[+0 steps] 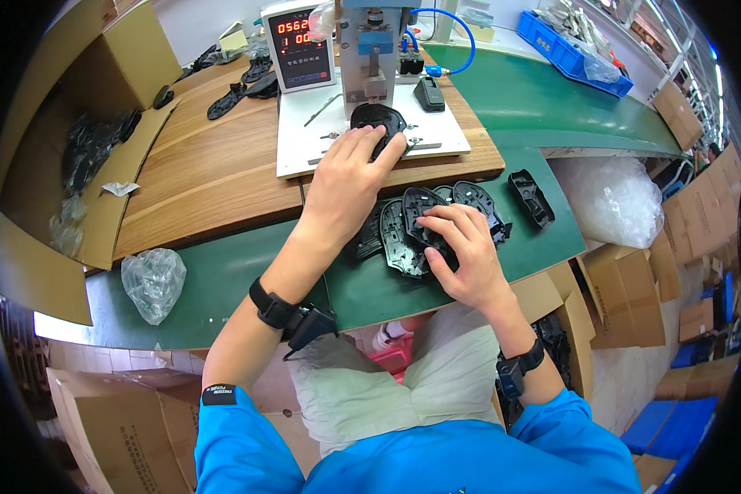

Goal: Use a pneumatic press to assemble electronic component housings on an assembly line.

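Observation:
My left hand reaches up to the press, its fingers closed over the near edge of a black plastic housing. That rounded piece sits on the white base plate, right under the press head. Lower and to the right, my right hand curls its fingers and thumb around a black plastic shell in a pile on the green table. Beside it lie another open shell with ribs inside and a further shell. My fingers partly hide the pieces beneath them.
A control box with red digits stands left of the press. An open carton with black parts fills the left. Nearby are a crumpled clear bag, a black tray-shaped part, a blue crate and a large plastic bag.

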`<action>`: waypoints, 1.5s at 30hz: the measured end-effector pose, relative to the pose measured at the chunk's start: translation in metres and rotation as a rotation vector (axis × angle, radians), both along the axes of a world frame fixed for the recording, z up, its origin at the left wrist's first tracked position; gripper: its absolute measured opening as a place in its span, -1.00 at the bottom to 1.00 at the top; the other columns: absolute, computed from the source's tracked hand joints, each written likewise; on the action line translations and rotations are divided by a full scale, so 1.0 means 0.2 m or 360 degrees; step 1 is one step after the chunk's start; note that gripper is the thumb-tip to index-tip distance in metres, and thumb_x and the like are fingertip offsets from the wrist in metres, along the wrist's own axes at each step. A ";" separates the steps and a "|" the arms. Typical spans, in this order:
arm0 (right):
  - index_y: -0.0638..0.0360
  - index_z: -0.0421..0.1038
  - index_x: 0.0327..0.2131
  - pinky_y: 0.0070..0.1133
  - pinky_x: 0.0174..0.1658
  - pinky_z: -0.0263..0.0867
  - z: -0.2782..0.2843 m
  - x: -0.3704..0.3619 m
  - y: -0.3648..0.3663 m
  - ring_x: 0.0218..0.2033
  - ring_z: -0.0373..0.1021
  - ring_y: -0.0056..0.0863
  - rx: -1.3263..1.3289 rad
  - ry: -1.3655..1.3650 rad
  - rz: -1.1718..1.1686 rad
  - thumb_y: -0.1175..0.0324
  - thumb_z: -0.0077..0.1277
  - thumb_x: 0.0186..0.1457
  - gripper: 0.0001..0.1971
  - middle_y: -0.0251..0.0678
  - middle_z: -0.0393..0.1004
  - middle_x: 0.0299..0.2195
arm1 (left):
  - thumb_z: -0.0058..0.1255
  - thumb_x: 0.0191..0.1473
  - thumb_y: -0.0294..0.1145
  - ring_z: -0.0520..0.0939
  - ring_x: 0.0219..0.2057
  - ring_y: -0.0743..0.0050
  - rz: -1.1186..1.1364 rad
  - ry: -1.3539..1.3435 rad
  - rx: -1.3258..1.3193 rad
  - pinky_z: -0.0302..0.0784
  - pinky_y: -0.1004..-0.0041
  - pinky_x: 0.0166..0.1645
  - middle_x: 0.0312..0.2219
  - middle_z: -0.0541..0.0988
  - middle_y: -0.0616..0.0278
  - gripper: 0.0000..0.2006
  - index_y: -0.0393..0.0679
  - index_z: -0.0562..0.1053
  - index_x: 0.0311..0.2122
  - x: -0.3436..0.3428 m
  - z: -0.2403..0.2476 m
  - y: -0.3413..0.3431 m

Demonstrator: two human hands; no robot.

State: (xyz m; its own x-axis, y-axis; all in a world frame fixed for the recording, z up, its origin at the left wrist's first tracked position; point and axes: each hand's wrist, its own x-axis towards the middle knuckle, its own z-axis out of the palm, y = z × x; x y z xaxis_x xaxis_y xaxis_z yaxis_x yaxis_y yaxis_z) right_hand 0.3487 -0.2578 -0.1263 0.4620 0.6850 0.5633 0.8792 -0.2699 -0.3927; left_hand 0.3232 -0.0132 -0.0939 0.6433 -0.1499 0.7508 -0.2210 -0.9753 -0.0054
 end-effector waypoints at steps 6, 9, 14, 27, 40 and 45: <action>0.14 0.52 0.08 -0.21 0.29 0.18 0.00 0.01 -0.02 0.18 0.32 -0.07 -0.0004 0.0058 0.0031 0.23 0.16 0.17 -0.58 -0.18 0.49 0.07 | 0.09 0.11 -0.66 0.63 0.08 -0.15 -0.0057 0.0078 -0.0150 0.53 0.09 0.22 0.02 0.62 -0.10 -0.52 -0.27 0.38 0.17 -0.02 -0.03 0.04; 0.14 0.51 0.09 -0.20 0.30 0.16 0.01 0.01 -0.01 0.19 0.30 -0.07 -0.0021 0.0021 0.0064 0.22 0.15 0.17 -0.56 -0.17 0.48 0.09 | 0.17 0.08 -0.63 0.63 0.07 -0.13 -0.0030 0.0100 -0.0184 0.54 0.10 0.20 0.00 0.62 -0.09 -0.53 -0.29 0.41 0.14 -0.01 -0.02 0.06; 0.15 0.50 0.10 -0.20 0.31 0.15 0.00 0.01 -0.01 0.19 0.30 -0.06 -0.0043 0.0001 0.0045 0.21 0.13 0.19 -0.57 -0.16 0.48 0.09 | 0.21 0.07 -0.62 0.62 0.08 -0.13 -0.0035 0.0083 -0.0190 0.54 0.12 0.19 0.01 0.62 -0.10 -0.53 -0.31 0.42 0.12 -0.01 -0.05 0.05; 0.14 0.49 0.11 -0.20 0.32 0.13 0.00 0.01 -0.02 0.20 0.30 -0.05 -0.0008 0.0032 0.0052 0.16 0.09 0.23 -0.56 -0.16 0.47 0.12 | 0.19 0.09 -0.62 0.61 0.10 -0.15 -0.0059 0.0081 -0.0297 0.50 0.08 0.25 0.03 0.61 -0.11 -0.53 -0.29 0.43 0.14 -0.01 -0.05 0.05; 0.15 0.50 0.09 -0.19 0.32 0.14 0.00 0.01 -0.02 0.20 0.31 -0.06 0.0003 -0.0012 0.0002 0.12 0.08 0.24 -0.56 -0.15 0.47 0.11 | 0.21 0.05 -0.65 0.59 0.10 -0.12 -0.0116 0.0051 -0.0366 0.45 0.08 0.25 0.04 0.61 -0.03 -0.49 -0.23 0.44 0.15 -0.03 -0.04 0.04; 0.15 0.52 0.08 -0.21 0.28 0.14 -0.02 0.01 -0.02 0.19 0.32 -0.10 0.0034 -0.0010 -0.0096 0.18 0.04 0.28 -0.61 -0.16 0.49 0.09 | 0.22 0.05 -0.64 0.57 0.14 -0.14 -0.0103 0.0085 -0.0358 0.44 0.08 0.26 0.08 0.60 -0.04 -0.48 -0.23 0.44 0.16 -0.03 -0.06 0.04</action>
